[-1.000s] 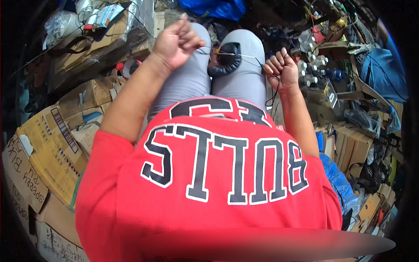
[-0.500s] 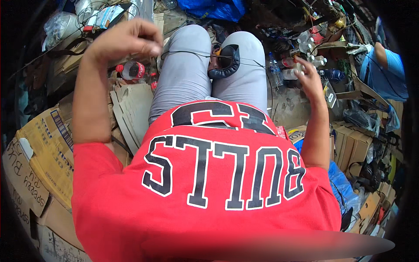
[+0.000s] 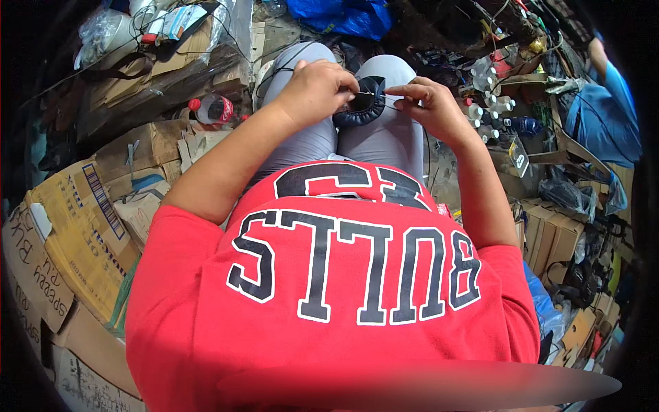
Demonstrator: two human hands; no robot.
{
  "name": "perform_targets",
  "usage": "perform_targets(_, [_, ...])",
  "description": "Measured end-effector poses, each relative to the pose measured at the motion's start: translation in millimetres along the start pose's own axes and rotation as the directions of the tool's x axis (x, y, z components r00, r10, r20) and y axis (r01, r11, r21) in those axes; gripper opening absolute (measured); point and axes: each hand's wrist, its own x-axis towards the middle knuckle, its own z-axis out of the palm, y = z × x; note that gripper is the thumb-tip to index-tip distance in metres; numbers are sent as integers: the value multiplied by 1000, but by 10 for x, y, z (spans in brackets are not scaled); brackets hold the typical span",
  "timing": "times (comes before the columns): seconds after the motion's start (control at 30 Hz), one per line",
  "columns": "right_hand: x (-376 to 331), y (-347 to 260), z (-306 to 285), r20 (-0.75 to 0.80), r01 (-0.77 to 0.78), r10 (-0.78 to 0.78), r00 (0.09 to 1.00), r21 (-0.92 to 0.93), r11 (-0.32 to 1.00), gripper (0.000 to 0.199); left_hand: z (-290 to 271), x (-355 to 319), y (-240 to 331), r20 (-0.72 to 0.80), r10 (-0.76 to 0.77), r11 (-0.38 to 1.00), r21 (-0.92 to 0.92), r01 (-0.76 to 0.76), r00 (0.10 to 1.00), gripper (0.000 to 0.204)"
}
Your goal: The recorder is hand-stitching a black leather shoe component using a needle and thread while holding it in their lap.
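Note:
A black shoe piece (image 3: pixel 360 118) with a curved, pleated rim rests on my grey-trousered right thigh. My left hand (image 3: pixel 317 86) is closed above its left side, the fingertips pinched together. From the other side my right hand (image 3: pixel 431 104) reaches in, thumb and index finger close together at its edge. Between the two sets of fingertips runs a thin pale line (image 3: pixel 368 92); whether it is thread or a needle I cannot tell. A dark cord (image 3: pixel 273 72) loops over my left knee.
Left lie flattened cardboard boxes (image 3: pixel 75 233) and a red-capped bottle (image 3: pixel 213 108). Several small bottles (image 3: pixel 491 103) stand on the right, near a person in blue (image 3: pixel 604 120). A blue plastic sheet (image 3: pixel 343 15) lies beyond my knees.
Both hands have come inward from wide apart and now meet over the black shoe piece. The dark cord that was stretched across my knees now hangs slack over the left one.

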Motion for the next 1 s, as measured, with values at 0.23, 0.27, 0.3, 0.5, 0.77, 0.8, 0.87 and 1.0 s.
perform_targets(0.23, [-62,77,112,-14,-94,96,995,116,989,29,77,-103,40,-137,24,999,-44,-30,990,18])
perform_targets(0.27, [-64,103,141,-13,-95,97,995,117,989,29,100,-101,0,-122,-1,997,-74,-8,993,19])
perform_targets(0.3, [-56,136,173,-12,-119,125,992,223,967,28,118,-94,-31,-107,-25,994,-104,14,994,20])
perform_targets(0.5, [13,277,209,82,-210,196,977,499,841,26,244,14,-36,-3,-218,897,-396,199,976,20])
perform_targets(0.77, [55,192,218,84,-237,228,970,530,814,22,510,101,-19,162,-296,645,-694,322,942,15])
perform_targets(0.8, [64,188,214,62,-230,234,970,531,815,19,519,113,-7,162,-293,620,-718,317,942,15])
perform_targets(0.87, [80,207,200,36,-223,241,970,534,815,16,481,152,20,165,-286,597,-740,310,944,16])
perform_targets(1.0, [124,216,169,87,-260,249,964,487,834,10,345,216,22,172,-196,793,-551,259,966,8])
